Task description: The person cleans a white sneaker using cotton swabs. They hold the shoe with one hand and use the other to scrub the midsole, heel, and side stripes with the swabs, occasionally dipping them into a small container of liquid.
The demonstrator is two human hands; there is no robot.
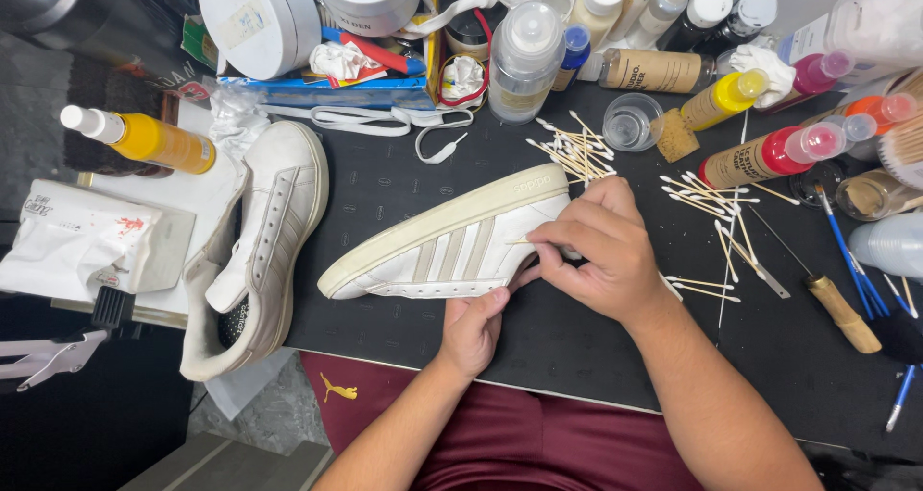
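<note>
A white sneaker [442,246] with beige side stripes lies on its side on the black mat [385,188], sole toward the far side. My left hand [473,327] holds it from below at the lower edge. My right hand [594,251] rests over the heel end and pinches a cotton swab [519,242] whose tip touches the shoe's side near the stripes.
The second white sneaker [258,246] lies at the mat's left edge. Loose cotton swabs [707,202] are scattered right and behind. Bottles [760,159], a small glass cup [632,121], brushes [851,260], an awl [817,289], laces [385,118] and wipes [72,236] surround the mat.
</note>
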